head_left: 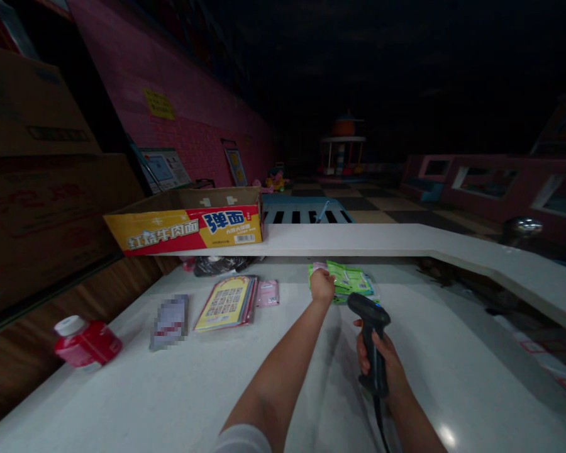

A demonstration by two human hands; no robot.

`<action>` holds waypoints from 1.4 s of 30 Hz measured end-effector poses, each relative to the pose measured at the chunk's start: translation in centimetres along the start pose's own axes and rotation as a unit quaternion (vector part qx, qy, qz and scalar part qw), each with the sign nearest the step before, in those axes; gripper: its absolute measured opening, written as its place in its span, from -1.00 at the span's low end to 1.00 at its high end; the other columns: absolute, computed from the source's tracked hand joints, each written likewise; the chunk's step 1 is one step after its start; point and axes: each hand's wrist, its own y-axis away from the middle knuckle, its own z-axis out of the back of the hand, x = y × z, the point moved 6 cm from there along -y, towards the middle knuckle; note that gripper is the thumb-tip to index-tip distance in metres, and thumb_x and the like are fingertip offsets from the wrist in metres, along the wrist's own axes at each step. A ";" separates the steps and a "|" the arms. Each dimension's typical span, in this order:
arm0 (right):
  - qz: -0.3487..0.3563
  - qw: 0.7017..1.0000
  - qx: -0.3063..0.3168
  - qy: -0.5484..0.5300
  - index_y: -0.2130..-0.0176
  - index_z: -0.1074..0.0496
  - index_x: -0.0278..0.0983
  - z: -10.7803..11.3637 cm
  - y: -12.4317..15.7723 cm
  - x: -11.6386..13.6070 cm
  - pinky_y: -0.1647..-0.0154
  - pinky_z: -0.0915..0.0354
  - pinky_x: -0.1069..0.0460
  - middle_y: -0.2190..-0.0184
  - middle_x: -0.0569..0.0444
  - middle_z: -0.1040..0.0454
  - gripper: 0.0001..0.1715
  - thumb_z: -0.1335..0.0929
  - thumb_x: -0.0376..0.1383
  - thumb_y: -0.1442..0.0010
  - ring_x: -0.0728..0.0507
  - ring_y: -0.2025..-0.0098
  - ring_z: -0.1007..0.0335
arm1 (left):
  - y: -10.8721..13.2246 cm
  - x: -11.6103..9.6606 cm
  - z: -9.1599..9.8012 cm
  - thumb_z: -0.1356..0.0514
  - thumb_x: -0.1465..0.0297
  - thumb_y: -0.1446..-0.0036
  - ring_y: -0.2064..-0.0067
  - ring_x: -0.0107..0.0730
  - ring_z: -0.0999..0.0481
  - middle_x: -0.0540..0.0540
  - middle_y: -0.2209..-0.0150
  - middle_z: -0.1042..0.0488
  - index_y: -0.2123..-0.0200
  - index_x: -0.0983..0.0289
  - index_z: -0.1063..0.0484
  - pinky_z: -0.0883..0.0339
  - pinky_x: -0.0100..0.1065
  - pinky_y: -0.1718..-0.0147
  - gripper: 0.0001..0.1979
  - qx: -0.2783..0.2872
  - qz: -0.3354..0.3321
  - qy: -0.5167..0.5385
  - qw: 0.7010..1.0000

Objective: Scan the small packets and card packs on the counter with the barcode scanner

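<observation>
My right hand [389,362] is wrapped round the handle of a black barcode scanner [370,314], its head angled toward several green packets [351,280]. A cable runs down from the scanner's base. My left hand [322,286] reaches forward to the left end of those packets, fingers curled closed on a green packet; the fingertips are partly hidden. Left of that hand lies a small pink packet [268,293], beside a stack of booklets or cards [229,303] with a yellow printed top.
A red bottle with a white cap [87,343] lies at the left, near a blurred-out flat item [170,322]. A noodle carton [193,220] sits on the raised white ledge [339,238] behind the counter. Brown boxes [42,189] are stacked at far left.
</observation>
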 end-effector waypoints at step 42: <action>-0.015 0.999 -0.031 0.030 0.12 -0.43 -0.23 -0.3 0.9 0.5 0.73 -0.16 0.11 0.61 0.19 -0.34 -0.47 -0.45 0.05 -0.04 0.01 0.69 -0.18 | 4.0 11.4 13.1 -0.28 0.53 0.14 0.25 -0.22 -0.49 0.07 0.37 -0.46 0.38 0.27 -0.31 -0.29 -0.31 0.24 -0.77 -0.057 0.009 -0.089 0.994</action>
